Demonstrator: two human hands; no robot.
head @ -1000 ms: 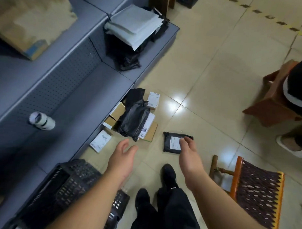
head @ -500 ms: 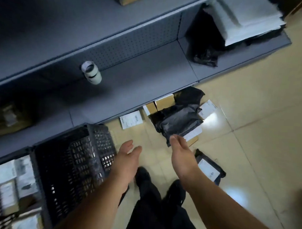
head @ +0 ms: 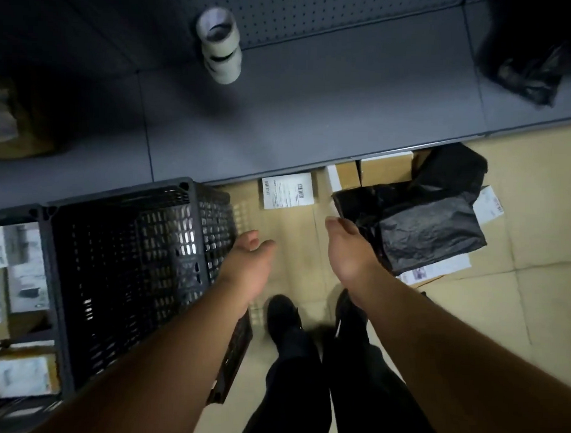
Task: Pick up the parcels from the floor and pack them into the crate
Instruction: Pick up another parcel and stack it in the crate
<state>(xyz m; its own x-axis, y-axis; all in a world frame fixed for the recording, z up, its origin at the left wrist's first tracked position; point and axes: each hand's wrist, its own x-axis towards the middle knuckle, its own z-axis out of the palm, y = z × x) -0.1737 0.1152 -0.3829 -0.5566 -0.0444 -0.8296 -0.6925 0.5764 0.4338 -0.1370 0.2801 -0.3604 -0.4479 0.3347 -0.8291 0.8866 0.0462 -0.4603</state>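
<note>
— What sits at the far left?
— A second crate (head: 12,304) holding labelled boxes, edge to edge with the black lattice crate (head: 126,275) on the tiled floor (head: 540,306), against the grey shelf (head: 313,126). I can make out nothing inside the black crate.

— And the left hand?
— The left hand (head: 248,267) hangs over the crate's right rim, fingers relaxed and slightly spread, gripping nothing.

— Ahead of it?
— A flat parcel with a white barcode label (head: 287,190) lies on the floor at the shelf's foot, just right of the crate. On the shelf above stands a stack of clear tape rolls (head: 220,47).

— The right hand?
— The right hand (head: 349,251) reaches forward, fingers straight and close together, empty, its tips near the black plastic mailer bag (head: 419,227); whether they touch, I cannot tell.

— What surrounds that bag?
— It lies atop a heap: brown cardboard boxes (head: 384,169) behind it, white-labelled parcels (head: 437,270) under it and at its right. Black shoes (head: 282,313) stand below the hands.
</note>
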